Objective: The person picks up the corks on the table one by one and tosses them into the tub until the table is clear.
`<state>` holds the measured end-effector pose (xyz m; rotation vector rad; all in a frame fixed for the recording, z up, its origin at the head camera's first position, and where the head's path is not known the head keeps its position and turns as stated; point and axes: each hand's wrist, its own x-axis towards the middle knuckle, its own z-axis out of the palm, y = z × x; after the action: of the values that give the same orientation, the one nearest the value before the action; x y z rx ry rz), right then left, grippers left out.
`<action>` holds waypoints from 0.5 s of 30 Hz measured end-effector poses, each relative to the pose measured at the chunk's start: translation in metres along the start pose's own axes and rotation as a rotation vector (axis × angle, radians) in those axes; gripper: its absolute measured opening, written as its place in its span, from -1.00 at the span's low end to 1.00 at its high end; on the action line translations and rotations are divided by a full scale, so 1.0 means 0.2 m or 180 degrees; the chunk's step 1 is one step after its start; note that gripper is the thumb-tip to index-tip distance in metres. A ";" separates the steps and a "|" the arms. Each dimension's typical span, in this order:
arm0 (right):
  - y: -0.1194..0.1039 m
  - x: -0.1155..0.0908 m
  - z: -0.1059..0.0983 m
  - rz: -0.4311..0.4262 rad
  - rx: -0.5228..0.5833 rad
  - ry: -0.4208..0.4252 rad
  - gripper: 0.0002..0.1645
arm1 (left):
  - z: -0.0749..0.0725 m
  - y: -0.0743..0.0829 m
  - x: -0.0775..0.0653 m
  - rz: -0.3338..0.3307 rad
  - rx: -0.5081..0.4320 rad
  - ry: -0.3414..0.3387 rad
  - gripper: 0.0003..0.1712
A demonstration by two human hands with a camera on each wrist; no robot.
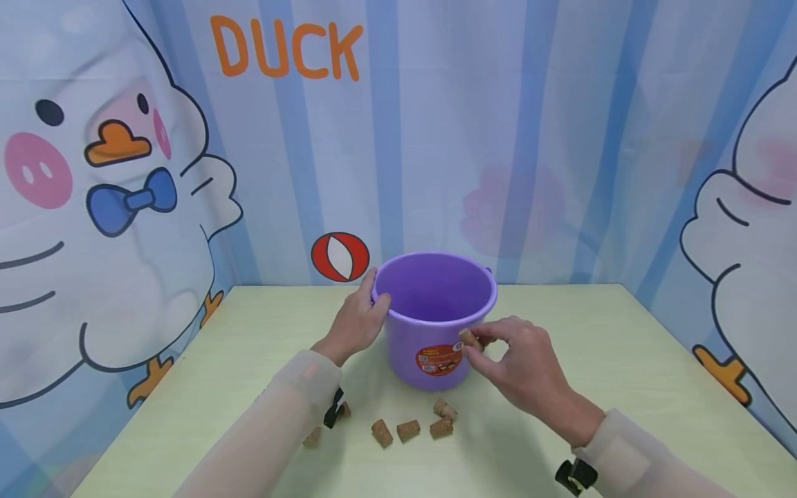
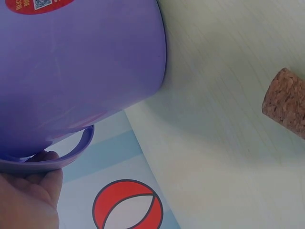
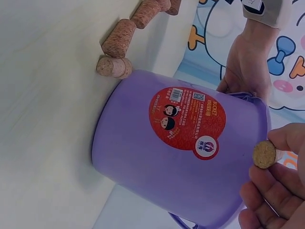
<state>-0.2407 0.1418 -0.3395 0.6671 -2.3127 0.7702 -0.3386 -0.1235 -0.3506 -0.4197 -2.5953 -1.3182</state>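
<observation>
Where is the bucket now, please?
In the head view, the purple bucket stands on the table just right of centre, between the left hand and right hand, behind loose corks.

Left sleeve (image 1: 261, 422): long, smooth, off-white, ending at the wrist, well behind the left fingers (image 1: 368, 279).
Left cuff (image 1: 309, 371): loose, marked with a faint pinkish patch.
Left wrist fitting (image 1: 334, 408): small, black, on the thumb's side, bearing a white label (image 3: 256, 4) with dark print.
Right sleeve (image 1: 647, 456): matching off-white, loose behind the right fingers (image 1: 506, 328).
Right wrist fitting (image 1: 575, 476): black, blocky, likewise on the thumb's side.
</observation>
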 end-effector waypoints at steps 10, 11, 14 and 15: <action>-0.01 0.03 -0.01 -0.0132 0.0009 0.0131 -0.80 | -0.01 0.01 0.00 -0.0015 -0.0005 -0.0017 -0.14; -0.01 0.04 -0.01 -0.0143 0.0005 0.0144 -0.80 | -0.01 0.01 0.00 -0.0019 -0.0006 -0.0020 -0.15; -0.02 0.05 -0.02 -0.0156 -0.0005 0.0159 -0.82 | -0.01 0.01 0.00 -0.0022 -0.0009 -0.0024 -0.15; -0.02 0.05 -0.02 -0.0151 -0.0006 0.0159 -0.83 | -0.01 0.01 0.00 -0.0024 -0.0007 -0.0024 -0.15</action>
<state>-0.2443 0.1390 -0.3287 0.6916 -2.2444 0.7544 -0.3377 -0.1239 -0.3487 -0.4165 -2.6042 -1.3244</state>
